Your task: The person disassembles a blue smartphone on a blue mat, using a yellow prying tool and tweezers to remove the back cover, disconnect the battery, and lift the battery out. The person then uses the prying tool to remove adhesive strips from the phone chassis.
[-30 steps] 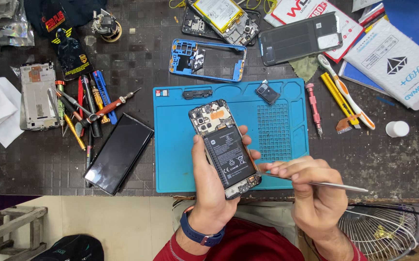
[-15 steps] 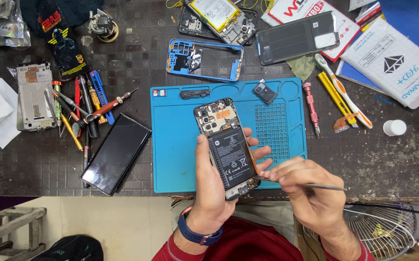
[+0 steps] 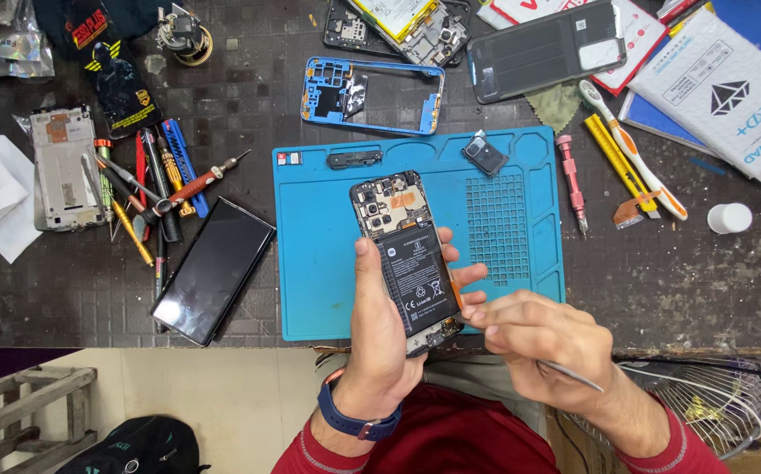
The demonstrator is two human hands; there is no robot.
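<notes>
Taking the blue work mat as landmark: a dark, glossy phone screen lies just left of it, tilted, blank and black. Above its upper right corner rests a dark grey phone panel on a white and red printed package. Far right of the mat's top edge sits a white flat package with a black diamond emblem, tilted. On the opened phone above the mat, the black battery label is rectangular with white markings.

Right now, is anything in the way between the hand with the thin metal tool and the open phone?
Nothing visible. The right hand with the metal tool is right beside the opened phone, held by the left hand.
</notes>
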